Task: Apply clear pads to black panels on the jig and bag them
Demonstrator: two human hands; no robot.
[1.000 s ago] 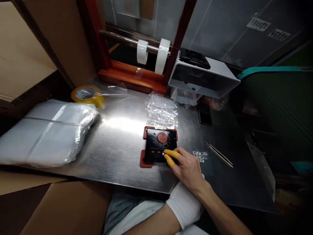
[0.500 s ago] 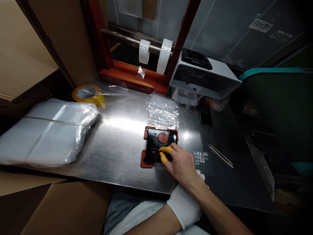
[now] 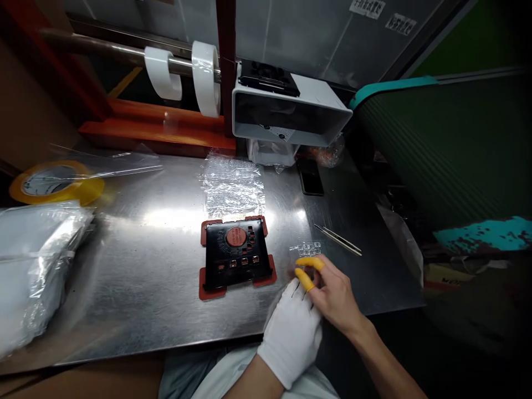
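A black plastic panel with a round red centre and small square openings lies on red corner pads on the metal table. My right hand, with yellow covers on thumb and index finger, is beside small clear square pieces; its thumb and finger are apart with nothing visible between them. My left hand, in a white glove, rests at the table's front edge, partly behind the right hand. Its fingertips are partly hidden, and whether it holds anything does not show.
Tweezers and a phone lie to the right. Clear film lies behind the panel, below a grey bin. Yellow tape and bagged sheets are at left; white rolls hang on a rod.
My right hand has moved off the panel, rightward to the small clear pieces. The gloved left hand shows more fully beside it. The camera view has shifted right.
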